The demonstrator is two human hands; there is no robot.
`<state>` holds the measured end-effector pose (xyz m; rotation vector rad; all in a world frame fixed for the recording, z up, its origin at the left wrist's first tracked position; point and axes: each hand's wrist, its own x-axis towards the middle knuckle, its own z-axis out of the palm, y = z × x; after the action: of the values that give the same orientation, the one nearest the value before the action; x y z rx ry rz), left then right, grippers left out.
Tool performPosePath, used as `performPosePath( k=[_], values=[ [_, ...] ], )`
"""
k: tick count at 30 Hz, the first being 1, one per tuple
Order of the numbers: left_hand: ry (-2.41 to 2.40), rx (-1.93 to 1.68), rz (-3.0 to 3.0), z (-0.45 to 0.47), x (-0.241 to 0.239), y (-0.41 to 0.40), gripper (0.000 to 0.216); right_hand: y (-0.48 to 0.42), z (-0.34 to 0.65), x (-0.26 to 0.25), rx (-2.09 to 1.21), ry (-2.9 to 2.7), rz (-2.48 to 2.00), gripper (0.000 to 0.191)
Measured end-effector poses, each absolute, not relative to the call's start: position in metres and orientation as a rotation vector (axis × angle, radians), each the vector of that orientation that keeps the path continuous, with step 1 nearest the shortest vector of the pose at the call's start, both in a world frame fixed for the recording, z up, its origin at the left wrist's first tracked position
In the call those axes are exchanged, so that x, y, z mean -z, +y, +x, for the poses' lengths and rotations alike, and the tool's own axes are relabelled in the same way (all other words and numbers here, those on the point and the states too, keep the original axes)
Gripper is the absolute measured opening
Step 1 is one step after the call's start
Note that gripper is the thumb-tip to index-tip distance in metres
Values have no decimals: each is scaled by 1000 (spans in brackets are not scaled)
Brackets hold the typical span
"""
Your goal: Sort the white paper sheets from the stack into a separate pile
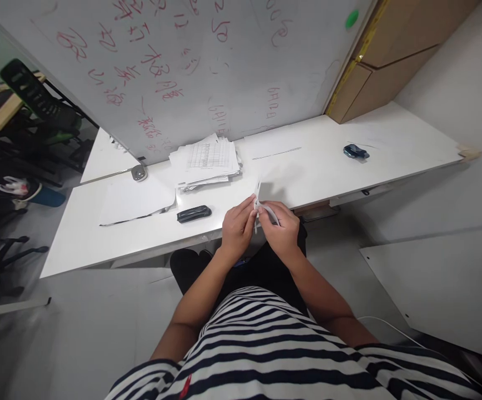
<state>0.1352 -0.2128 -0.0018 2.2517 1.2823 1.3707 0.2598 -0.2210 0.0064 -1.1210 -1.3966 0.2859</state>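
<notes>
Both hands meet in front of me, over the near edge of a white desk (307, 161). A small folded piece of white paper (258, 191) sticks up between them, with another part of it curving out on the right. My left hand (238, 223) pinches the paper from the left side. My right hand (280, 226) grips it from the right, thumb against the fold. The fingers hide much of the paper. Left of my hands, a black stapler-like object (194, 214) lies on the desk. Behind them rests a stack of printed papers (207, 161).
A whiteboard (241, 66) with red writing stands along the back. Cardboard boxes (370, 89) rise at the back right. A dark blue object (356, 151) lies on the right of the desk. A small round grey object (139, 173) and a paper sheet (136, 200) are at left.
</notes>
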Motion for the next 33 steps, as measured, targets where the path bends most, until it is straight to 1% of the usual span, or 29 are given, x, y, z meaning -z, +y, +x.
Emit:
performPosePath(
  k=[3, 8, 16, 23, 29, 33],
  values=[
    [1290, -1338, 2236, 134, 3, -212, 29, -219, 261, -6, -242, -1412, -1104, 12],
    [1209, -1274, 2137, 133, -2, -212, 31, -218, 264, -10, -435, -1418, -1154, 11],
    [1090, -1137, 2072, 130, -9, -213, 33, -219, 268, -9, -592, -1386, -1193, 14],
    [1065, -1115, 2093, 130, -10, -212, 33, -219, 271, -6, -601, -1387, -1214, 15],
    [1100, -1105, 2167, 131, -8, -212, 32, -218, 270, -5, -521, -1418, -1167, 10],
    [1202, -1194, 2134, 133, -5, -214, 29, -217, 268, -4, -498, -1418, -1193, 11]
  ],
)
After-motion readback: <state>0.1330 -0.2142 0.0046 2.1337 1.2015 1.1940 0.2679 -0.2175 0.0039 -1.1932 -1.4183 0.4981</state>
